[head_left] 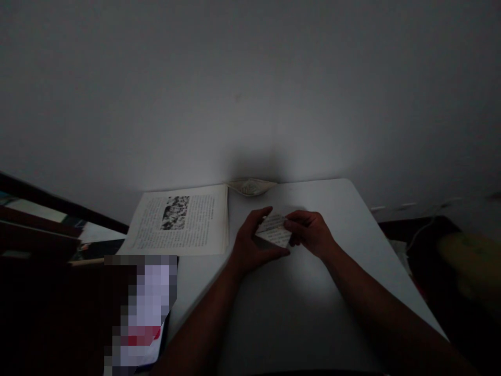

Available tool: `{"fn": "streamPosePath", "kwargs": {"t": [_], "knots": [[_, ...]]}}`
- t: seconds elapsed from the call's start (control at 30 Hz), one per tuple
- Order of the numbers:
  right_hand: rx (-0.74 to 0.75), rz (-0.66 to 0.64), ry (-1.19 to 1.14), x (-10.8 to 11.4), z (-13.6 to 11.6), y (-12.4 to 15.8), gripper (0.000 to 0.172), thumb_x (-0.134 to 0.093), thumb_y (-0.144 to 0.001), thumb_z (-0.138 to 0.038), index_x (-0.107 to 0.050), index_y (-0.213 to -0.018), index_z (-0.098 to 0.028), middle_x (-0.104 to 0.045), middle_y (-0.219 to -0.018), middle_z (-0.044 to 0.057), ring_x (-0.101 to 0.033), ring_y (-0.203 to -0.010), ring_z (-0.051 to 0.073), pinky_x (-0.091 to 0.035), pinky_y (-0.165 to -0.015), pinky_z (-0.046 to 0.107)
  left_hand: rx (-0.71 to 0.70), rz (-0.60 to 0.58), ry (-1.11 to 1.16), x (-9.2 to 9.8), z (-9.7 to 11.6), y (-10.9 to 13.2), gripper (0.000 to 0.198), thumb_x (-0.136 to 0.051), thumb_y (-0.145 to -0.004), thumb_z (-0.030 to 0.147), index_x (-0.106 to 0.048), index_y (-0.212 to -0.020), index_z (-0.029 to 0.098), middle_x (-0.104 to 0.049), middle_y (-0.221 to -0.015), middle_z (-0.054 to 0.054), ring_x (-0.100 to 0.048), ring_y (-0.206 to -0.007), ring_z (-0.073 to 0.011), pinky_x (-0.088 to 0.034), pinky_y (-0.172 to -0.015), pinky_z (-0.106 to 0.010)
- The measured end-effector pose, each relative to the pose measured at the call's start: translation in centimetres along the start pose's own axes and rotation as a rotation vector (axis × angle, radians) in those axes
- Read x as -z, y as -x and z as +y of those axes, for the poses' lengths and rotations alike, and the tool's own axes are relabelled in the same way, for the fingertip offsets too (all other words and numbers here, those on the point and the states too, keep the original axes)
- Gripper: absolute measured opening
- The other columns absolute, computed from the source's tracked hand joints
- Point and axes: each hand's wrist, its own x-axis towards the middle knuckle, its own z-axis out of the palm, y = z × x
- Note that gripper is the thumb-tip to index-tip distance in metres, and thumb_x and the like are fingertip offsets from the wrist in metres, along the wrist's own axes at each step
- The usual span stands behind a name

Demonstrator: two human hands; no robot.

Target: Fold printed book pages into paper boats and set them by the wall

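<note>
Both my hands meet over the middle of a white table (297, 308), holding a small folded piece of printed paper (275, 230) between them. My left hand (252, 243) curls around its left side, thumb under and fingers over the top edge. My right hand (309, 232) pinches its right side with closed fingers. The paper sits just above the tabletop.
An open book or magazine (182, 219) with a dark photo and text lies at the table's far left. A small folded paper shape (250, 186) rests at the back edge against the white wall. A blurred patch (141, 313) covers the near left. Dim furniture flanks both sides.
</note>
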Motion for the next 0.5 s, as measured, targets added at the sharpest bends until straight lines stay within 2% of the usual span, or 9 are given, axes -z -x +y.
{"fn": "streamPosePath", "kwargs": {"t": [0.17, 0.37, 0.5], "knots": [[0.028, -0.044, 0.079, 0.01, 0.1, 0.1, 0.022, -0.073, -0.069, -0.032, -0.067, -0.076, -0.013, -0.06, -0.048, -0.002, -0.051, -0.035, 0.009, -0.04, -0.034, 0.021, 0.041, 0.005, 0.099, -0.05, -0.2, -0.03, 0.071, -0.082, -0.056, 0.033, -0.05, -0.118, 0.021, -0.053, -0.116, -0.009, -0.054, -0.102, -0.0228, -0.046, -0.086, -0.034], [0.058, -0.09, 0.054, 0.21, 0.39, 0.05, 0.026, -0.067, -0.076, -0.037, -0.07, -0.083, -0.012, -0.061, -0.05, 0.0, -0.051, -0.038, 0.008, -0.04, -0.037, 0.022, 0.134, 0.138, 0.203, -0.09, -0.47, -0.41, 0.03, -0.072, -0.069, 0.035, -0.06, -0.091, 0.018, -0.06, -0.09, -0.004, -0.058, -0.08, -0.015, -0.047, -0.067, -0.024], [0.078, -0.062, 0.038, 0.19, 0.27, 0.06, 0.025, -0.071, -0.072, -0.034, -0.069, -0.085, -0.013, -0.06, -0.049, -0.001, -0.052, -0.04, 0.009, -0.041, -0.039, 0.022, 0.152, 0.199, 0.158, 0.06, -0.41, -0.65, 0.019, -0.068, -0.072, 0.035, -0.064, -0.079, 0.017, -0.061, -0.079, -0.002, -0.057, -0.072, -0.0129, -0.046, -0.063, -0.023]]}}
